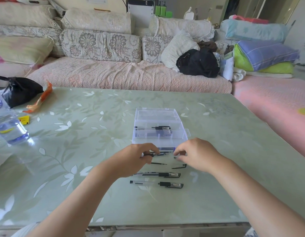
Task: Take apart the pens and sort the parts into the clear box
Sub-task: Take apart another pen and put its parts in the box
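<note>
At the far left edge we see a water bottle cut off by the frame, with a black bag and an orange wrapper beyond it on the green floral table. The clear box sits mid-table with its lid tipped back; one capped pen lies in its far compartment, while the nearer compartments blur into dark shapes we cannot sort out. Just near of the box, our left hand pinches the slim pen barrel, its fingers curled shut around one end and hiding it. Below lie a loose refill, a black clip and two whole pens side by side. Our right hand closes thumb and forefinger on a tiny dark piece, too small to identify, just apart from the barrel's right end.
</note>
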`<state>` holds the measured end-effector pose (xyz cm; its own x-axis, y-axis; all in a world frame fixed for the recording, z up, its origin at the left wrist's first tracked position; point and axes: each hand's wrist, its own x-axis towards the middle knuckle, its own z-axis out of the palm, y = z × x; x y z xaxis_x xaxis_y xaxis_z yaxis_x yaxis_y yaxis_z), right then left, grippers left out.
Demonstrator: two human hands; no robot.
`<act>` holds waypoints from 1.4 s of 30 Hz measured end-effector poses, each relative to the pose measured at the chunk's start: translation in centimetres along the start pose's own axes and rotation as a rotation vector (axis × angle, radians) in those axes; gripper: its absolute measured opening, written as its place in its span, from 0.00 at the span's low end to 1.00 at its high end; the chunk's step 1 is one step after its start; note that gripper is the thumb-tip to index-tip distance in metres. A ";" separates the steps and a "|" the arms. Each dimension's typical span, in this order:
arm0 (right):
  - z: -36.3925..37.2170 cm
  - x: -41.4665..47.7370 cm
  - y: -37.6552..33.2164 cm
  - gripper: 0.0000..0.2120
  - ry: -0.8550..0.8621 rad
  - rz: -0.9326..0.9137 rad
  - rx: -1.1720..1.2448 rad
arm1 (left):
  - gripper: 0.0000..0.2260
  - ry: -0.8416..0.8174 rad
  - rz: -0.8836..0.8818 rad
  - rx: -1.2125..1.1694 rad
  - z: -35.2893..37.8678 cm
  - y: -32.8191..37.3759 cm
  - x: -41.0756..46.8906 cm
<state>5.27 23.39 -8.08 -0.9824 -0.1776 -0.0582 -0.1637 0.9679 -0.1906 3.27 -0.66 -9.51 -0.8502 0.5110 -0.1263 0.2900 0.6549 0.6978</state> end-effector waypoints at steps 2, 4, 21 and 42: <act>0.3 0.1 -0.1 0.10 -0.004 0.001 -0.013 | 0.13 0.000 -0.003 -0.008 0.1 0.0 0.0; 0.6 0.3 -0.3 0.10 -0.013 -0.002 -0.038 | 0.12 0.000 -0.008 -0.002 0.2 0.0 0.1; 0.4 0.2 -3.0 0.03 0.148 -0.085 0.335 | 0.12 0.016 0.008 0.016 -0.3 0.1 0.0; 0.3 -0.6 -4.4 0.03 0.108 -0.104 0.550 | 0.05 0.029 -0.023 -0.020 -0.4 0.4 -0.2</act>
<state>6.57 19.14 -7.49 -0.9719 -0.2203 0.0833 -0.2178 0.7058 -0.6740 3.38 -0.76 -8.91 -0.8691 0.4793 -0.1219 0.2616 0.6547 0.7091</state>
